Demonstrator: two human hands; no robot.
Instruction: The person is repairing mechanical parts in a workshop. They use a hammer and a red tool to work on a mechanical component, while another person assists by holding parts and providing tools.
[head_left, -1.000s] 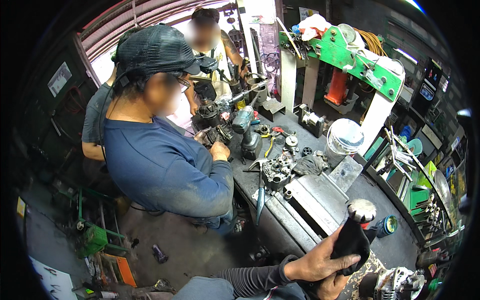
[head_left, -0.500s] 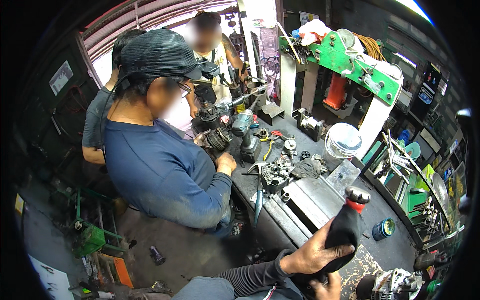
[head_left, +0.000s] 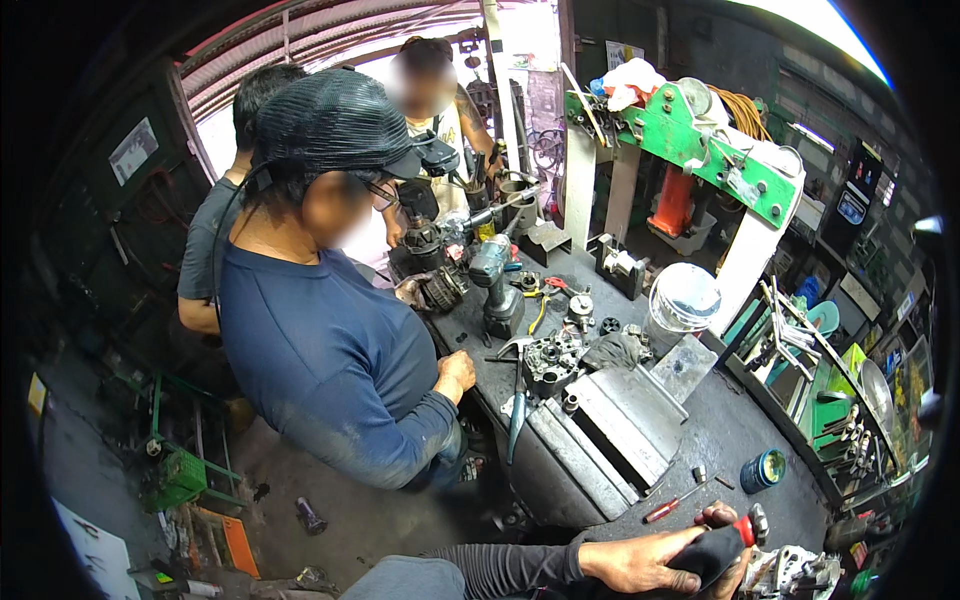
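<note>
At the bottom edge of the dark, greasy metal worktop [head_left: 720, 440], the person's left hand [head_left: 640, 562] wraps its grip around a black tool with a red handle part [head_left: 722, 545]. Just right of it sits a grey metal engine part [head_left: 790, 575]. The right hand [head_left: 722, 516] shows only as fingers over the tool's top; whether its grip is closed, I cannot tell. A red-handled screwdriver [head_left: 672, 505] lies just above the tool. A co-worker in a blue long-sleeved shirt [head_left: 330, 370] stands left of the worktop.
</note>
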